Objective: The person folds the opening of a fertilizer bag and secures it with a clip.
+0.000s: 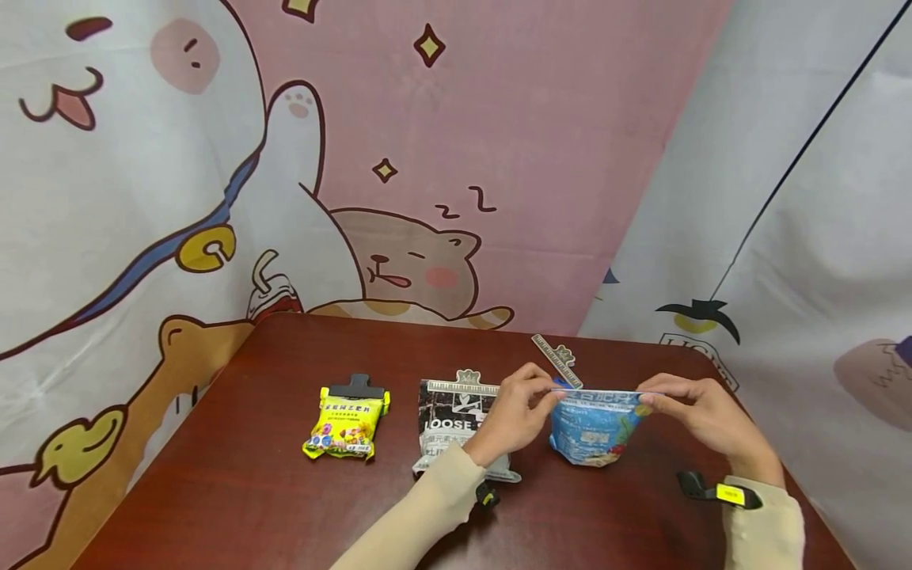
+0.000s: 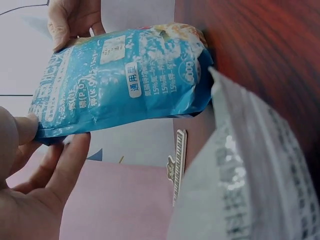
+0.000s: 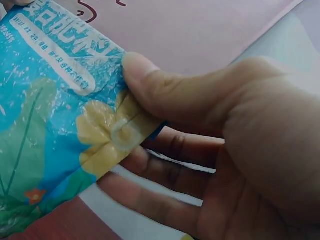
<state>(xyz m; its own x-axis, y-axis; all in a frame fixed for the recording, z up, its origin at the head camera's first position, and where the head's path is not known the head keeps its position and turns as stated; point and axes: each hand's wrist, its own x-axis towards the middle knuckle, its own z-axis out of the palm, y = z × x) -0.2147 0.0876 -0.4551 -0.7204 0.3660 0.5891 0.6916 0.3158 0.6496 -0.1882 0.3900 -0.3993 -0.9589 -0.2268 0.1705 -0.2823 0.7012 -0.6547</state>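
Observation:
A blue fertilizer bag (image 1: 594, 431) stands upright on the table, its top edge stretched flat between both hands. My left hand (image 1: 523, 408) pinches the bag's upper left corner; in the left wrist view the thumb and fingers (image 2: 70, 165) lie on either side of it. At the upper right corner my right hand (image 1: 701, 412) pinches the bag, and the right wrist view shows the thumb (image 3: 165, 90) on the front, beside a printed yellow flower. Behind the bag lies a loose metal ruler-patterned clip (image 1: 558, 360).
A black-and-white bag (image 1: 442, 427) with a similar metal clip (image 1: 463, 386) on its top lies left of the blue bag, partly behind my left forearm. Further left is a yellow bag (image 1: 347, 427) with a black clip (image 1: 359, 387). A printed cloth (image 1: 541, 158) hangs behind the table (image 1: 242, 475).

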